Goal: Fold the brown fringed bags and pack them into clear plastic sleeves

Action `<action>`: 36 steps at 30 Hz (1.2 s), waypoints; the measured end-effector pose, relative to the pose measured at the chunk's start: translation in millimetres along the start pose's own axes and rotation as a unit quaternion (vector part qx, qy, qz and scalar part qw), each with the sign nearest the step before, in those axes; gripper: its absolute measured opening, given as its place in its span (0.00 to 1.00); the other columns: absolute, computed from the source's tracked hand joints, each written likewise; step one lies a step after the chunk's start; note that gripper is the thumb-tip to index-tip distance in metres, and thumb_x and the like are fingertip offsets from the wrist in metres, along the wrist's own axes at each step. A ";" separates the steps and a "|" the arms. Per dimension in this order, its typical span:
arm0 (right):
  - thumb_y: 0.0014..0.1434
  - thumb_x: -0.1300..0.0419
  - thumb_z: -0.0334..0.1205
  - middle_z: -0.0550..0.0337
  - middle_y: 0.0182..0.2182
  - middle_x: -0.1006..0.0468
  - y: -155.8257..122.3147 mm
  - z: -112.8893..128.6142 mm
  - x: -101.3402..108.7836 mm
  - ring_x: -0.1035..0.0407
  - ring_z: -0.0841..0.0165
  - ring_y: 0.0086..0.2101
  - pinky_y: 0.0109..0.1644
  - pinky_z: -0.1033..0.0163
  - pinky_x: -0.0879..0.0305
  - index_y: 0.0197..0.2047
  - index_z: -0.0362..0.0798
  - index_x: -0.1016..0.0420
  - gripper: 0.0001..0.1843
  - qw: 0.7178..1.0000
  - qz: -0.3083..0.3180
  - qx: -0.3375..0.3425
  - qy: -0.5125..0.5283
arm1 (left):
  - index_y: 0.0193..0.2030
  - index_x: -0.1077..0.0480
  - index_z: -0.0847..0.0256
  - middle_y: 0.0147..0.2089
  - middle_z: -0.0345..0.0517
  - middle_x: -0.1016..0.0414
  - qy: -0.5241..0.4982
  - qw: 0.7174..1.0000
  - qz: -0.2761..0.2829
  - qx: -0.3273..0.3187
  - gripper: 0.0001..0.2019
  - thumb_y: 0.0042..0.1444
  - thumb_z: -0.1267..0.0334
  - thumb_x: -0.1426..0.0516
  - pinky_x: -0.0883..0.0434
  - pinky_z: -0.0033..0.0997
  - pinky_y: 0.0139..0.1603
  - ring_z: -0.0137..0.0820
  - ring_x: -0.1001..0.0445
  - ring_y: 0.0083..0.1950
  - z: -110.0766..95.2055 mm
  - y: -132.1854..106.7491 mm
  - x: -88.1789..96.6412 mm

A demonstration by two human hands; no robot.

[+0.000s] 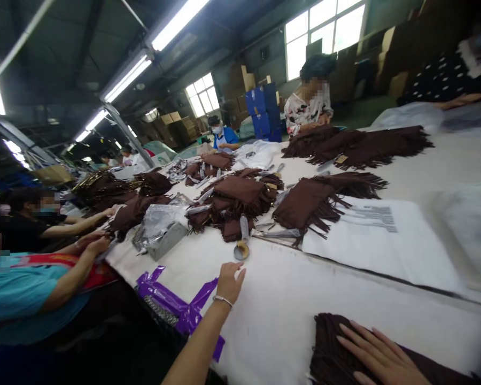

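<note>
Head view: a dark brown fringed piece (pixel 326 347) lies on the near right of the worktop (pixel 276 305), directly beneath the right hand (pixel 379 353). Its long axis runs from left to lower right, strands at the left end; the far end leaves the frame. The right fingers are extended flat, slightly spread, resting on top and gripping nothing.

A small round grey-and-tan item (pixel 241 249) lies just ahead of the left fingertips, the left hand (pixel 229 282) being much the nearer; contact cannot be confirmed. Being round, it shows no long axis. The left fingers are loosely curved, thumb apart, holding nothing.

Beyond it: a pile of brown fringed goods (pixel 240 192). Left of that pile: a grey box (pixel 166 240). Nearer: purple tape (pixel 172 299) at the worktop's edge.
</note>
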State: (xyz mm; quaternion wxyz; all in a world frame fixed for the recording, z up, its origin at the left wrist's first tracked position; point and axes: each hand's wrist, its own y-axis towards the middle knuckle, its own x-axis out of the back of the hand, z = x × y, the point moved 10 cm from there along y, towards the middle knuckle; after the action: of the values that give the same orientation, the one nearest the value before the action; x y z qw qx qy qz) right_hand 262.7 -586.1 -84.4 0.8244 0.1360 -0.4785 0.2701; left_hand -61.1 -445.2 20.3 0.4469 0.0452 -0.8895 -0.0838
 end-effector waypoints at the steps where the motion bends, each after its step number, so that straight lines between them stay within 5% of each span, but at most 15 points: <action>1: 0.59 0.48 0.51 0.66 0.61 0.47 1.1 1.5 0.9 0.50 0.51 0.59 0.59 0.37 0.46 0.62 0.69 0.51 0.29 1.000 0.006 -0.001 0.000 | 0.47 0.28 0.60 0.50 0.55 0.28 0.018 1.000 0.002 -0.004 0.17 0.54 0.54 0.43 0.45 0.50 0.62 0.47 0.38 0.59 8.9 14.9 -0.7; 5: 0.60 0.50 0.52 0.66 0.61 0.47 3.2 9.6 10.0 0.51 0.52 0.60 0.60 0.37 0.48 0.62 0.69 0.49 0.27 1.000 0.016 -0.016 0.004 | 0.55 0.34 0.58 0.66 0.52 0.46 0.184 0.981 0.062 0.012 0.26 0.48 0.54 0.39 0.55 0.52 0.65 0.49 0.60 0.69 25.5 52.0 -27.7; 9: 0.62 0.51 0.52 0.65 0.61 0.44 0.4 23.0 32.2 0.50 0.54 0.60 0.61 0.39 0.50 0.61 0.66 0.45 0.24 0.999 -0.001 -0.046 0.027 | 0.48 0.30 0.63 0.64 0.58 0.43 0.250 0.966 0.069 0.010 0.19 0.49 0.60 0.39 0.54 0.59 0.62 0.54 0.60 0.68 2.6 62.0 -37.4; 13: 0.62 0.51 0.52 0.64 0.61 0.43 0.1 36.4 52.9 0.51 0.56 0.61 0.63 0.41 0.52 0.62 0.63 0.45 0.25 0.998 -0.022 -0.028 0.042 | 0.48 0.31 0.67 0.52 0.59 0.30 0.280 0.949 0.057 -0.136 0.14 0.59 0.62 0.49 0.40 0.47 0.58 0.46 0.38 0.59 -80.6 62.2 -57.9; 16: 0.62 0.51 0.52 0.62 0.61 0.42 -0.7 37.5 62.3 0.50 0.58 0.61 0.63 0.43 0.51 0.63 0.61 0.46 0.26 0.998 -0.045 -0.012 0.036 | 0.52 0.34 0.64 0.45 0.52 0.27 0.237 0.912 0.123 -0.311 0.15 0.63 0.64 0.55 0.34 0.37 0.52 0.35 0.31 0.47 -171.6 42.7 -118.7; 19: 0.61 0.49 0.52 0.59 0.60 0.39 -2.0 38.1 67.4 0.46 0.58 0.59 0.62 0.48 0.47 0.62 0.59 0.44 0.27 0.997 -0.077 0.013 0.013 | 0.55 0.37 0.60 0.46 0.49 0.29 0.238 0.875 0.166 -0.389 0.16 0.61 0.65 0.51 0.34 0.37 0.52 0.36 0.34 0.51 -239.1 27.9 -190.2; 22: 0.63 0.49 0.47 0.59 0.57 0.35 -2.5 38.3 68.2 0.41 0.61 0.57 0.60 0.54 0.44 0.61 0.58 0.41 0.23 0.992 -0.112 0.043 -0.027 | 0.50 0.33 0.66 0.46 0.55 0.30 0.265 0.851 0.194 -0.410 0.14 0.58 0.72 0.50 0.31 0.38 0.44 0.39 0.33 0.49 -270.7 25.3 -247.2; 24: 0.64 0.51 0.43 0.63 0.55 0.32 -3.2 36.4 68.3 0.39 0.64 0.56 0.60 0.58 0.44 0.60 0.60 0.40 0.21 0.987 -0.143 0.054 -0.052 | 0.41 0.30 0.71 0.40 0.58 0.29 0.286 0.837 0.209 -0.418 0.10 0.56 0.75 0.51 0.31 0.37 0.39 0.40 0.32 0.45 -276.5 26.6 -266.8; 27: 0.64 0.51 0.43 0.67 0.55 0.32 -4.4 32.8 67.1 0.38 0.66 0.55 0.59 0.60 0.43 0.59 0.62 0.40 0.20 0.979 -0.178 0.060 -0.081 | 0.34 0.29 0.70 0.37 0.57 0.29 0.301 0.810 0.228 -0.449 0.08 0.56 0.75 0.50 0.32 0.38 0.39 0.40 0.32 0.43 -277.6 28.4 -269.9; 32: 0.65 0.51 0.43 0.69 0.55 0.32 -5.5 31.2 67.4 0.38 0.68 0.55 0.59 0.61 0.43 0.59 0.62 0.41 0.20 0.973 -0.198 0.071 -0.100 | 0.40 0.30 0.66 0.43 0.54 0.30 0.283 0.770 0.243 -0.518 0.08 0.59 0.70 0.50 0.35 0.39 0.46 0.39 0.36 0.49 -284.7 25.7 -249.0; 36: 0.64 0.52 0.46 0.70 0.54 0.31 -2.0 27.9 63.2 0.36 0.68 0.54 0.57 0.62 0.41 0.58 0.63 0.39 0.18 0.977 -0.174 0.070 -0.097 | 0.31 0.30 0.66 0.35 0.51 0.28 0.263 0.781 0.230 -0.517 0.07 0.57 0.72 0.48 0.35 0.34 0.41 0.37 0.34 0.44 -291.1 37.4 -237.9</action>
State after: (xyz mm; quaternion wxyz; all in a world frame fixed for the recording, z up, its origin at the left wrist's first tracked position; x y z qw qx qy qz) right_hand 268.9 -581.3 -15.7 0.7969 0.3001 -0.5051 0.1407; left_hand 314.3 -403.1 10.8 0.6257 -0.3782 -0.5444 -0.4111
